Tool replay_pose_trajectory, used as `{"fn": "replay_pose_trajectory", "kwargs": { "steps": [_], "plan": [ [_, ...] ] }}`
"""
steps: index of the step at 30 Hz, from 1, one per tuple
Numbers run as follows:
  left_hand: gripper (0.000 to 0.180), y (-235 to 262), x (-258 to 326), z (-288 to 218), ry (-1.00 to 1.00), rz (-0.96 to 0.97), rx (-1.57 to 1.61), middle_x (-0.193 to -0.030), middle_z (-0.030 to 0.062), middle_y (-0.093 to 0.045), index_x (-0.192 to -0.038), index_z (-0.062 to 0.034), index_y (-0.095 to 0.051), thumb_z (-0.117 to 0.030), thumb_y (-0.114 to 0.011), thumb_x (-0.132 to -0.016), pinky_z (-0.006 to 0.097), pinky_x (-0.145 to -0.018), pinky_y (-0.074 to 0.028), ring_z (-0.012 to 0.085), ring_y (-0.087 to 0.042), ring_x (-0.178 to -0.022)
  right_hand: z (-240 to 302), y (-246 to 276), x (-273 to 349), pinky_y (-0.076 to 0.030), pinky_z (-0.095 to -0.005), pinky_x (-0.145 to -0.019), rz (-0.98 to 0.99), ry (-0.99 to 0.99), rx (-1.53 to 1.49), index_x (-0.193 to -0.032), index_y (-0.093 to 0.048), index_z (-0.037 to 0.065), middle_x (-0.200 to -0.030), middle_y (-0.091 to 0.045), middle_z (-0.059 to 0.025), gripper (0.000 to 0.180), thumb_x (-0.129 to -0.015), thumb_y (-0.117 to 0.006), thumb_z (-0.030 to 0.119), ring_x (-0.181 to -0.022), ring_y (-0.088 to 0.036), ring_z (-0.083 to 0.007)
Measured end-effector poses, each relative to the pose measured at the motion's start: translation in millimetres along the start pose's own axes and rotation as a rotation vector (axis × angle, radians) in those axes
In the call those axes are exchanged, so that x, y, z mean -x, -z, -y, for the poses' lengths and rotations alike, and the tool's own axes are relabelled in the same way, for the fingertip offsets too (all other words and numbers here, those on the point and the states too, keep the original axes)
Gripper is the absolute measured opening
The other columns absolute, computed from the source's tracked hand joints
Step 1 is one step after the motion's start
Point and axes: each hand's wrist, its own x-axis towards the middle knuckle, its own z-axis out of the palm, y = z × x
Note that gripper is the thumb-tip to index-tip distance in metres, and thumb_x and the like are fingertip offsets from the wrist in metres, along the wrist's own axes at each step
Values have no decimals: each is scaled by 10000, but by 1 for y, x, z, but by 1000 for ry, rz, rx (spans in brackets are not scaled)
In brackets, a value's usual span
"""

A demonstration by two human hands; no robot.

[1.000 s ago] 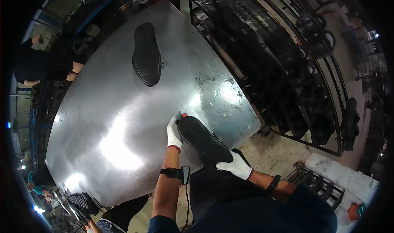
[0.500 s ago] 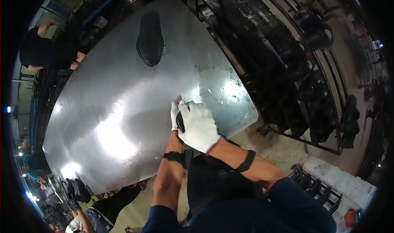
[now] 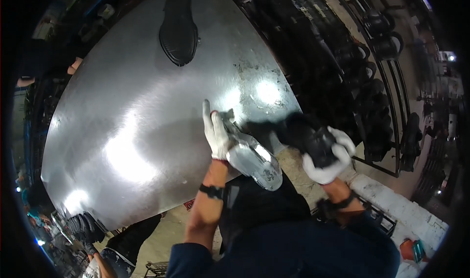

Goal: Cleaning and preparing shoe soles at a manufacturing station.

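**Two gloved hands at a steel table, each with one item**

Where the near edge of the round steel table [image 3: 122, 131] curves toward the person, the left hand [image 3: 215, 133], in a white glove, is closed around the upper end of a silvery shoe form [image 3: 252, 158]. The index finger sticks out straight over the table top; the other fingers wrap the form. The form is tilted, with its lower, rounded end hanging past the table edge above the person's dark apron.

- Right hand [image 3: 328, 158]: white glove, off the table to its right, clenched around a black shoe part [image 3: 301, 133]. The part is blurred, so its exact shape cannot be told. It sits just beside the table's near right edge, close to the form but apart from it.
- Black shoe sole [image 3: 178, 28]: lying flat at the far side of the table, well apart from both hands.
- Metal racks [image 3: 372, 82]: to the right of the table, filled with dark shoe pieces.
- Both forearms carry a dark wrist strap.
- Another person's gloved hand [image 3: 90, 248]: below the table's near left edge.
- Another person's bare arm [image 3: 73, 65]: at the table's far left rim.
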Motion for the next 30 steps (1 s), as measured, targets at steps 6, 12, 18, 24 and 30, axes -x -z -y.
{"fn": "replay_pose_trajectory", "kwargs": {
  "steps": [6,12,18,24,30],
  "plan": [
    [332,16,-49,62,199,-219,202,-790,143,-718,-1085,23,-646,-272,-494,-1082,318,-508,-513,211,-664,-577,30,-40,78,-484,-437,-1078,405,-795,-212,-1438,-514,-21,-1326,-605,-222,545,-1026,-654,308,-1219,-612,-390],
    [637,20,63,48,211,3,361,-1438,108,-617,-1560,-68,-470,-467,-579,-1077,422,-1088,-514,258,-629,-1254,40,-59,71,-551,-449,-1003,692,-811,-275,-1444,-562,-10,-1277,-683,-293,563,-1073,-556,414,-1204,-683,-448],
    [539,51,27,-23,132,-206,758,-1386,102,-605,-1464,-85,-520,-444,-576,-1065,466,-1130,-471,268,-589,-1276,47,-191,-55,-566,-463,-970,1076,-438,-285,-1433,-567,0,-1320,-668,-279,552,-1035,-598,382,-1163,-685,-436],
    [610,360,-15,-95,-221,-269,801,-1240,105,-687,-1382,-72,-597,-541,-628,-994,458,-1049,-550,244,-666,-1153,4,-355,-149,-522,-385,-1026,438,-1170,-957,-1463,-523,-76,-1317,-690,-191,794,-951,-729,496,-1200,-670,-275],
    [610,201,-19,-71,-282,-489,-82,-1449,186,-603,-1580,8,-383,-226,-602,-1061,396,-1011,-566,272,-673,-1204,-11,-368,-180,-497,-365,-1048,312,-1257,-916,-1452,-542,-106,-1360,-669,-186,751,-924,-796,365,-1213,-653,-246]
  ]
}}
